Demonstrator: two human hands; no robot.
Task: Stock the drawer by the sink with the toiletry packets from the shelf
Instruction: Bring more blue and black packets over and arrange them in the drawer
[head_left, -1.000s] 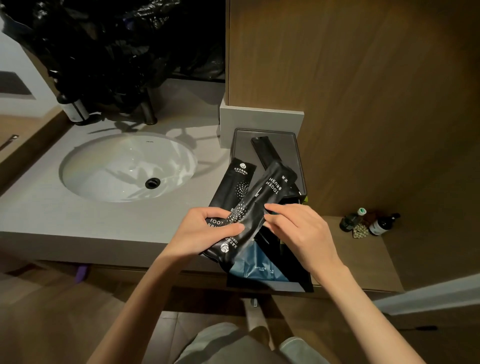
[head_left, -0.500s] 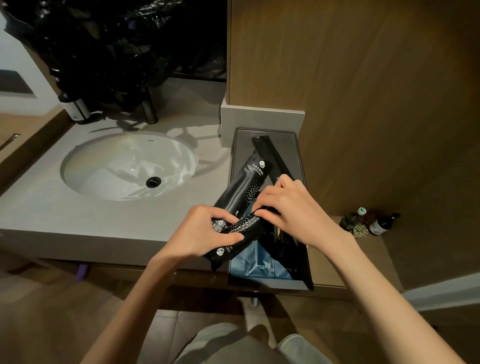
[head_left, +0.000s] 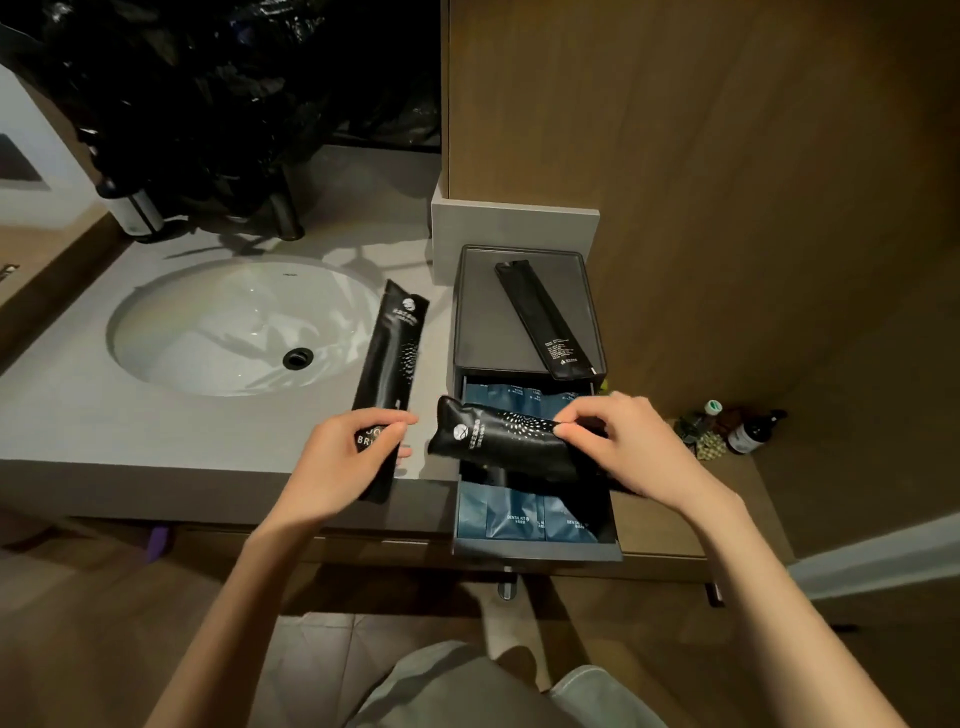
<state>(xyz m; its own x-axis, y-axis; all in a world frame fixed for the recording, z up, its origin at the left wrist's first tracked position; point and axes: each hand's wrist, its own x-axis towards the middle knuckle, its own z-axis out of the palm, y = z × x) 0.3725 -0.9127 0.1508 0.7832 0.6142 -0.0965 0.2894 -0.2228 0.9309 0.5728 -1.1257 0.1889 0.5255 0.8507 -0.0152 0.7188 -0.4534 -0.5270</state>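
Note:
A dark drawer (head_left: 535, 550) stands pulled out from a small black unit right of the sink, with blue dental-kit packets (head_left: 511, 519) lying in it. My right hand (head_left: 631, 447) pinches a black toothbrush packet (head_left: 506, 441) and holds it crosswise over the drawer. My left hand (head_left: 345, 457) grips the near end of a second black toothbrush packet (head_left: 392, 358), which lies lengthwise along the counter left of the unit. A third black packet (head_left: 543, 319) lies slanted on the unit's top tray (head_left: 475, 312).
An oval white sink (head_left: 208, 327) is sunk in the grey counter (head_left: 78, 410) at left, with a tap and black bags behind. A wooden wall panel (head_left: 753, 182) rises at right. Small bottles (head_left: 748, 431) stand on a low wooden shelf right of the drawer.
The two packets, held together before, are now apart: my left hand has carried one leftward over the counter, and my right hand has turned the other crosswise above the drawer.

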